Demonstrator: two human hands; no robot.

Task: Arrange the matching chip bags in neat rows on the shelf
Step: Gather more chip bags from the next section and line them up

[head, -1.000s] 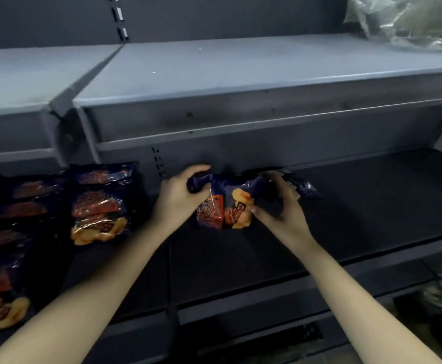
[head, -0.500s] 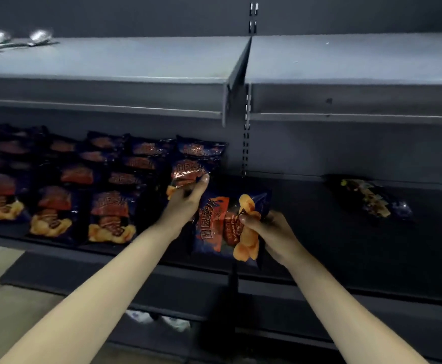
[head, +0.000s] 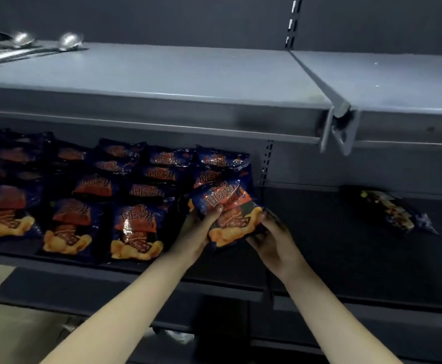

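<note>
We face a dim grey store rack, and the dark lower shelf (head: 319, 258) is where our work sits. Its left stretch is filled with chip bags (head: 135, 229), blue with orange print, lying face up in columns that run from the near lip to the far wall. The far ones overlap and sit in shadow, so we cannot count them. The bag in hand (head: 227, 206) is at the right end of that block, at the near end of the last column, tilted and overlapping the bags behind it, not yet flat. Our left hand (head: 193, 232) grips its left edge, thumb on the front, and our right hand (head: 272, 240) pinches its lower right corner. We judge the job mostly done: this bag needs setting down square with its neighbours. Well apart on the right, a loose bag (head: 393, 211) lies askew near the far wall. Its print is too dim to say if it matches; if it does, it is left to fetch. The upper shelf (head: 188, 74) carries metal spoons (head: 30, 46) at its far left.
</note>
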